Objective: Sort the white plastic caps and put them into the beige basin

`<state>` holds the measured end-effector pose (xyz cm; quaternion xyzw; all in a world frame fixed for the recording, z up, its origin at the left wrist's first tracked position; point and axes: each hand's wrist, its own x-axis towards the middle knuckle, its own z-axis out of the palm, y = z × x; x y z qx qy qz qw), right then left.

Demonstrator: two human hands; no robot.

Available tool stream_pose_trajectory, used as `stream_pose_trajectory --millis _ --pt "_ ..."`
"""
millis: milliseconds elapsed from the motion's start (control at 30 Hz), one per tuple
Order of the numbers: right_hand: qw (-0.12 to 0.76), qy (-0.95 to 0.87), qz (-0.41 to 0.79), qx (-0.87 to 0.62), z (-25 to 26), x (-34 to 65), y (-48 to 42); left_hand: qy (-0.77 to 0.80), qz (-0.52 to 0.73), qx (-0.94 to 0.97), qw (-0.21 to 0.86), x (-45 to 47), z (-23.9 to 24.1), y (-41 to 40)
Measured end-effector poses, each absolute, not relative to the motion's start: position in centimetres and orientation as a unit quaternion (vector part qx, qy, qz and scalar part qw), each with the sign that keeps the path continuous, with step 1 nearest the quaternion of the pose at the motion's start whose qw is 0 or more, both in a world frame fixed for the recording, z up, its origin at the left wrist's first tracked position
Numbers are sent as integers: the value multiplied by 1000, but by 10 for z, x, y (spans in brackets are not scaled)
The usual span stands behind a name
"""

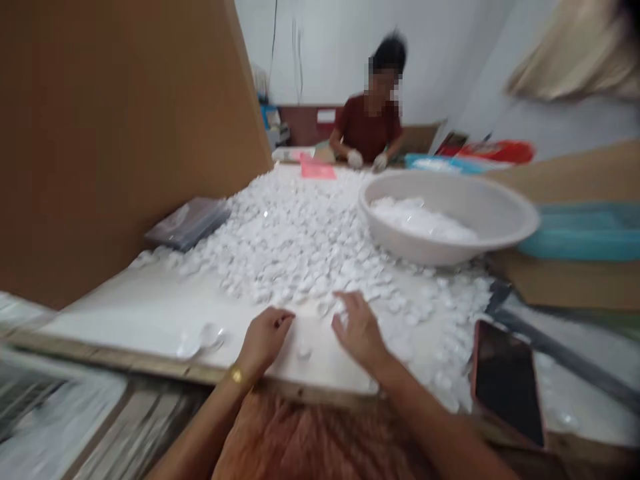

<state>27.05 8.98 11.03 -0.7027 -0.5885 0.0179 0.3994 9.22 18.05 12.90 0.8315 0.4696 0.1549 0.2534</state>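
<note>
A wide heap of small white round plastic pieces (300, 233) covers the white tabletop (135, 313). At the near edge of the heap, my right hand (361, 330) has its thumb and fingers apart over a few pieces and grips none that I can see. My left hand (266, 337) rests to its left, fingers curled in toward the thumb; whatever they hold, if anything, is hidden. Between my hands lies a single white piece (304, 351). Off to the left, a few clear and white pieces (203, 339) sit near the table's front edge.
A large white basin (450, 250) with white contents stands at right. A phone (507, 383) lies at front right. A tall cardboard panel (115, 133) bounds the left, beside a stack of plastic bags (190, 223). Across the table works a gloved person (370, 127).
</note>
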Motion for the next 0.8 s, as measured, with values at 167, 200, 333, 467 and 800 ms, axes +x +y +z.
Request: stream_pose_trajectory --millis 167,200,333,467,800 --pt "427 -575 69 -695 100 281 95 466 121 833 272 87 129 172" --pt "429 -579 71 -690 100 281 94 463 117 833 279 88 130 168" --pt "426 -599 52 -676 109 277 88 425 82 862 265 101 135 152" --pt "409 -640 54 -648 114 273 85 412 31 894 173 103 135 149" --pt "309 -768 129 -546 100 250 88 425 101 900 3 93 144 172"
